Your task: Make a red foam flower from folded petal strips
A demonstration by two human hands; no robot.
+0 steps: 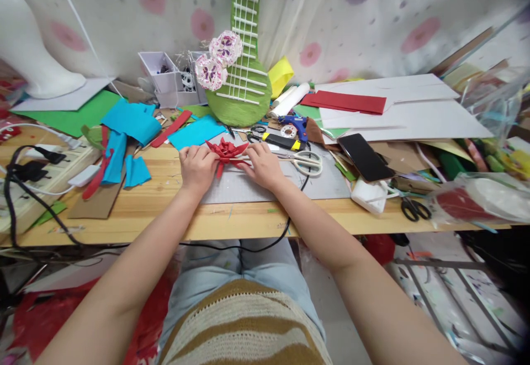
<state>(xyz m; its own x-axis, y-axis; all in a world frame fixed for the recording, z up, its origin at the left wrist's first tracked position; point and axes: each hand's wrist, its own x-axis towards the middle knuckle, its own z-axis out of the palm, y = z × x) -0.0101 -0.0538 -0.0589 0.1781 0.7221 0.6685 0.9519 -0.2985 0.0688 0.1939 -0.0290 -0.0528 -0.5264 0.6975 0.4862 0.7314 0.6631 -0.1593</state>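
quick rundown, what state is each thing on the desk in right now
red paper flower, petals spread, lying on the grey mat, held from both sides
left hand, curled on the flower's left edge
right hand, fingers on its right edge
white scissors, shut, flat on the mat
phone, screen dark, face up
glue gun, lying on its side
power strip, black plug in

flower: red paper, matt, sharp creases
table: pale wood, smooth, grain visible
mat: grey, matt, scuffed
scissors: shiny metal blades, pale plastic handles
phone: black, glossy screen
blue sheets: matt; felt or foam, cannot tell
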